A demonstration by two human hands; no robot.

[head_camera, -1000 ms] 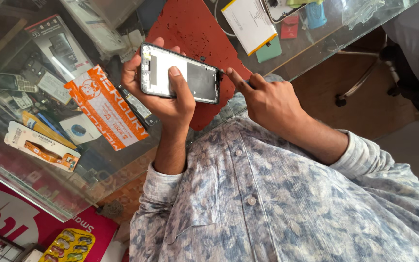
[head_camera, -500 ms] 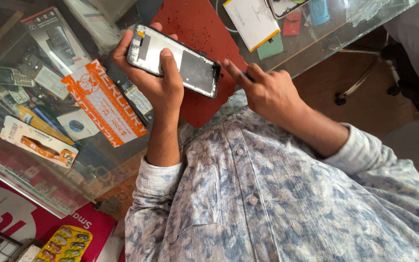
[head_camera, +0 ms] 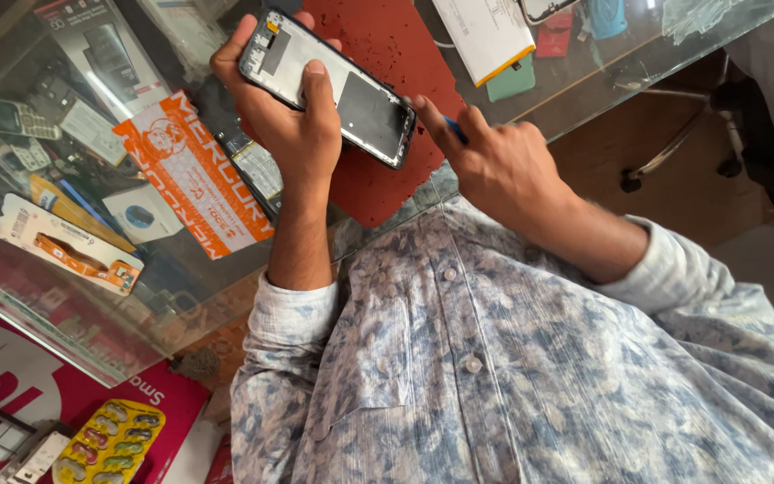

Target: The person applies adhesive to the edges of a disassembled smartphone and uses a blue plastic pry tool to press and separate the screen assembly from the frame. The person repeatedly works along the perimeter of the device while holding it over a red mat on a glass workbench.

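Orange-and-white label strip (head_camera: pixel 192 179) under glass, just left of the fingers (head_camera: pixel 315 85); white-and-orange blister package (head_camera: pixel 64 246) farther left; yellow blister pack (head_camera: pixel 109 441) well below.

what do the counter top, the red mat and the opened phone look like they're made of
Counter top: clear glass, judging by its reflections and the boxed goods visible below.
Red mat: probably rubber or silicone; matte, flat, speckled with dust.
Opened phone, held in the left hand: dark frame, likely plastic or metal, with a pale inner plate; hard to tell which.
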